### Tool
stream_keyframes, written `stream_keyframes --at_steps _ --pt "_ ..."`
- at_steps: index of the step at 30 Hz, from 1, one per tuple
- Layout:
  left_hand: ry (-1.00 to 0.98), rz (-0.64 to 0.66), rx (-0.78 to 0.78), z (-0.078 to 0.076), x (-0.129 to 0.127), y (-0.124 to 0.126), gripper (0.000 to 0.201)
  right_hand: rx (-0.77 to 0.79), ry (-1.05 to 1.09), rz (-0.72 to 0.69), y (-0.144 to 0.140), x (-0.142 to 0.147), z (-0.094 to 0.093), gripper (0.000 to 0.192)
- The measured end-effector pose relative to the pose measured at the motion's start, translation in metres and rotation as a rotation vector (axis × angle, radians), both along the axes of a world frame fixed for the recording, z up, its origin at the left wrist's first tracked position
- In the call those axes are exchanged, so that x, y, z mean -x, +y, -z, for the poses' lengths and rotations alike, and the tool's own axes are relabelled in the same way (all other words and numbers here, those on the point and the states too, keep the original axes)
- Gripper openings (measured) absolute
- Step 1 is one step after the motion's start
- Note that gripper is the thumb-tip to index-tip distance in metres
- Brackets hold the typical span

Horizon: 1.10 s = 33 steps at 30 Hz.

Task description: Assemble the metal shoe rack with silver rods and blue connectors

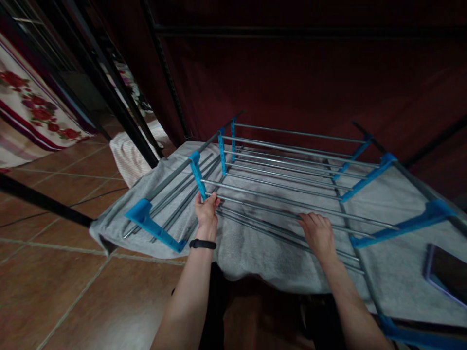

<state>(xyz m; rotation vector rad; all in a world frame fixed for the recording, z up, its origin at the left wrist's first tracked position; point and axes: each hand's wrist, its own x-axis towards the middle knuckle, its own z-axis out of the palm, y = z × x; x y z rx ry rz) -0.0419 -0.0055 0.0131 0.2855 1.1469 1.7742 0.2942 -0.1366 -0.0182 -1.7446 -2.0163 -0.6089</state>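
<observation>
A person's left hand [206,208] closes around the near end of a thin metal rod [277,198] at the centre of the frame, where it meets a blue plastic bracket [197,173], while the right hand [318,234] rests palm down, fingers loosely spread, on the same run of rods further right, gripping nothing firmly that can be seen. The drying rack [299,160], a frame of grey rods and blue brackets, lies across a grey towel [255,253] spread over the middle of the picture, above a tiled floor [65,272]. The rack looks light and stiff but springy; the smooth rods would likely slip and flex, so the blue brackets and thicker side rails seem the surer places to take hold. A dark phone [447,274] lies on the towel at the right edge.
</observation>
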Motion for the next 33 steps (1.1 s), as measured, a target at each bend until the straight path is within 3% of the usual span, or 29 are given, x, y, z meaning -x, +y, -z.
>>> stream_keyframes --at_steps 8,33 --pt "0.025 0.038 -0.049 0.0012 0.0022 -0.0032 0.038 0.032 -0.002 -0.035 0.0027 -0.0044 -0.0025 0.023" --pt "0.041 -0.024 -0.029 -0.002 -0.0007 -0.0004 0.037 0.059 0.024 -0.072 0.0038 -0.0006 -0.0083 0.025"
